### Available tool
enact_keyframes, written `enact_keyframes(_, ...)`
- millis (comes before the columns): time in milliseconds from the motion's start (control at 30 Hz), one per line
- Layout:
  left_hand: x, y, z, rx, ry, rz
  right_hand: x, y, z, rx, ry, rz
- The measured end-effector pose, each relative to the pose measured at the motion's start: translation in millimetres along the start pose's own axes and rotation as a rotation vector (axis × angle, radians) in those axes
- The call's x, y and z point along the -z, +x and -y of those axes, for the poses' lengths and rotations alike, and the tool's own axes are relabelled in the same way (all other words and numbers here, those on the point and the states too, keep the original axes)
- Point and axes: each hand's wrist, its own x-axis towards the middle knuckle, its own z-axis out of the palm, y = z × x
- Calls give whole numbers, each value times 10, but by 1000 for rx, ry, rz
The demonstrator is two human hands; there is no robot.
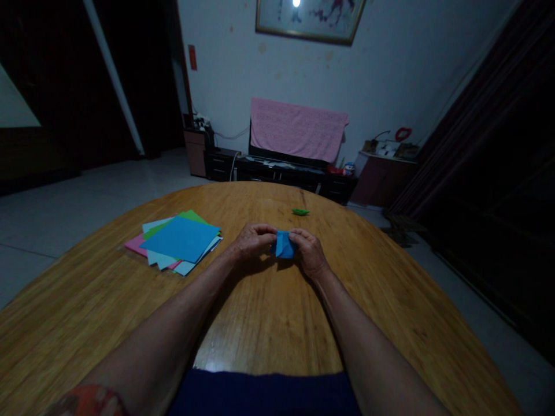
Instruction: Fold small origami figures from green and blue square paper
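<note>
Head view: left hand (252, 241) and right hand (310, 251) pinched opposite sides of folded blue paper (285, 247), held over wooden table (269, 323); flap edge ran roughly away from wearer, long axis unclear; green folded piece (300, 212) lay beyond

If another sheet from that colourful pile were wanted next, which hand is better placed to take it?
Probably the left hand: it is nearer the paper pile, which lies to its left, than the right hand is. Both hold the folded blue paper, though.
</note>
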Motion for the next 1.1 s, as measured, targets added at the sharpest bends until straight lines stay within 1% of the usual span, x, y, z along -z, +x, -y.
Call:
enact_keyframes(100, -59, -54, 10, 40, -106, -15, -1, -2, -9, -28, 52, 36)
enact_keyframes(167, -80, -70, 22, 21, -141, -34, -6, -11, -3, -51, 78, 57)
enact_keyframes(233, -74, -50, 25, -30, -106, -59, -10, -20, 5, -68, 73, 77)
enact_keyframes(367, -27, 18, 4, -149, 62, -45, -19, -33, 13, -94, 17, 88)
enact_keyframes(433, -21, 23, -7, -165, 77, -47, -22, -37, 11, -113, 19, 93)
enact_keyframes(567, -41, -5, -7, -142, 74, -60, -12, -32, -10, -117, 48, 126)
enact_keyframes(700, -43, 2, 22, -131, 52, -76, -5, -25, -25, -117, 2, 140)
enact_keyframes(833, -32, 13, 34, -138, 43, -55, -15, -34, -19, -127, -8, 145)
enact_keyframes(1000, -47, -52, -37, -126, 75, -38, -13, -35, -24, -108, 21, 127)
enact_keyframes(1100, -69, -115, -97, -93, 69, -53, -15, -31, -26, -99, 13, 110)
